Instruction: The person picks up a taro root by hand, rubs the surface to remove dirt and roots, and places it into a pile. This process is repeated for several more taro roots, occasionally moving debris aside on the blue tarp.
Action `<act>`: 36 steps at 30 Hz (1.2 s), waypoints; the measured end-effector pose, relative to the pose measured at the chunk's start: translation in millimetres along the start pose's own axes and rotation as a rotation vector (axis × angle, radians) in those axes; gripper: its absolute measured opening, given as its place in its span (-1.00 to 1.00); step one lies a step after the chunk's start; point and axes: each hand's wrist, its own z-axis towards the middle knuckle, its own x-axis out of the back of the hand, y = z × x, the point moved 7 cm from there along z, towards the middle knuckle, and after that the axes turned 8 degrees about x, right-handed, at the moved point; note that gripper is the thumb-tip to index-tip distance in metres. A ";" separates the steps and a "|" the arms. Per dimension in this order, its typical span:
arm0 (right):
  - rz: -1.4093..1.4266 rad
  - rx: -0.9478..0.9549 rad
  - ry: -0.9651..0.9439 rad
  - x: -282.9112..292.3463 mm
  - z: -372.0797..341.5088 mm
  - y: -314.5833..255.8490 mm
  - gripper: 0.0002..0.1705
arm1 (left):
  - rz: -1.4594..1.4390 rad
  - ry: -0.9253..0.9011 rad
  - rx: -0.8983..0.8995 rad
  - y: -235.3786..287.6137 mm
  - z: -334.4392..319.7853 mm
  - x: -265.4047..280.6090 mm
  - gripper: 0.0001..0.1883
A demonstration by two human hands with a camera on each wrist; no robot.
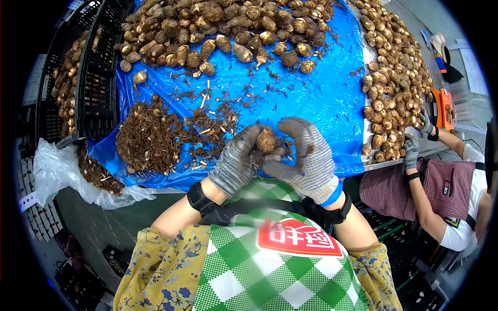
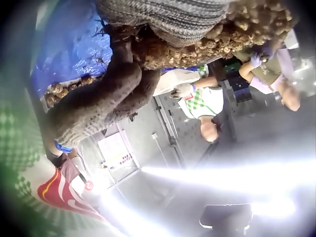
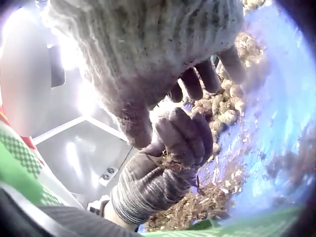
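In the head view a round brown tuber (image 1: pixel 267 141) sits in the gloved left hand (image 1: pixel 239 158), whose fingers curl round it. The gloved right hand (image 1: pixel 307 155) is just beside it, fingers extended and spread, its thumb near the left fingertips. From the right wrist view, the left hand (image 3: pixel 165 163) has curled fingers with root fibres on the glove, and the right hand (image 3: pixel 153 49) arches over it. In the left wrist view the left hand (image 2: pixel 173 19) is at the top, with the right hand (image 2: pixel 103 98) below; the tuber is hard to make out there.
A blue plastic sheet (image 1: pixel 332 98) bears a heap of tubers (image 1: pixel 207 26) at the back and root trimmings (image 1: pixel 148 137) at the left. More tubers (image 1: pixel 397 78) lie at the right, near another person's gloved hands (image 1: pixel 411 150). Black crates (image 1: pixel 98 78) stand at the left.
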 end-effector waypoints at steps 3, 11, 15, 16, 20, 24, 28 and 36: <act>-0.037 -0.047 -0.106 -8.0 -0.9 4.2 -0.39 | 1.399 0.055 -0.504 24.0 -13.2 -24.0 -0.46; -0.251 -0.096 -0.389 -14.2 0.4 -1.9 -0.43 | 0.793 0.064 0.067 4.6 -8.8 -7.9 -0.42; -0.122 -0.090 -0.337 -17.7 -3.0 0.4 -0.50 | 0.676 0.121 0.221 -6.4 -10.1 -1.4 -0.41; -0.057 -0.079 -0.316 -18.4 -3.9 0.6 -0.52 | 0.710 0.114 0.208 -5.5 -10.2 -1.4 -0.38; 0.121 0.043 -0.270 -18.2 -3.8 -7.5 -0.57 | 0.807 0.117 0.155 -0.7 -12.5 -9.0 -0.32; 0.155 -0.208 -0.272 -9.7 -3.4 -4.3 -0.58 | 0.719 0.251 0.161 4.3 -14.7 -12.9 -0.32; -0.002 -0.290 -0.054 -2.9 -14.0 22.1 -0.65 | 0.448 0.102 0.173 4.2 -6.7 -4.8 -0.33; 0.214 -0.138 0.104 3.0 -13.6 18.0 -0.86 | 0.475 0.185 0.110 9.4 -14.2 -22.6 -0.24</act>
